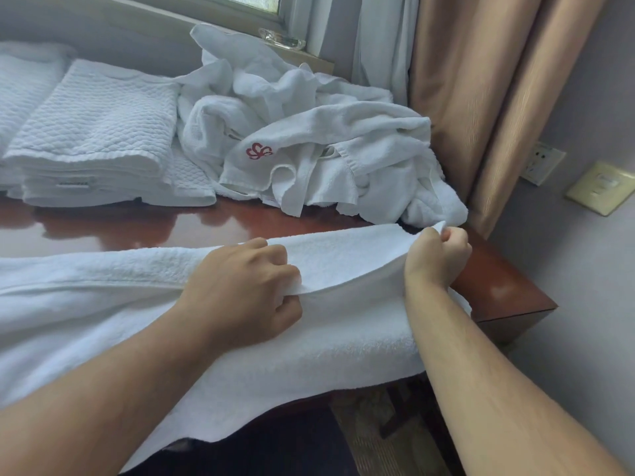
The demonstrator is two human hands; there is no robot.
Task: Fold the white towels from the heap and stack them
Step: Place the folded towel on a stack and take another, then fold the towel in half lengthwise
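**A towel mid-fold, both hands on its upper layer**

One towel (343,338) lay stretched along the near edge of the desk (137,225), its front hem hanging over the side toward the person. The left hand (240,286) had its fingers curled round the edge of the upper layer, near the middle of the towel. The right hand (439,255) pinched the corner of that same layer at the far right end, raised a little off the desk.

As I judged it, the step in hand was the lengthwise fold, with the top layer being lined up over the one beneath. The next move would call for keeping that edge taut between the two hands, laying it down square, and smoothing it flat before any fold across.

Just beyond the right hand sat the heap (309,132) of unfolded towels, one showing a red emblem (259,151). Its nearest tail lay just beside the pinched corner and could get dragged along. Beyond the left hand and well off to its left stood the stack (92,132) of folded towels — the place this one should end up. To the right of the right hand a curtain (481,97) hung close to the desk corner, leaving little room on that side. A glass dish (281,39) rested on the sill behind the heap, well clear of both hands.
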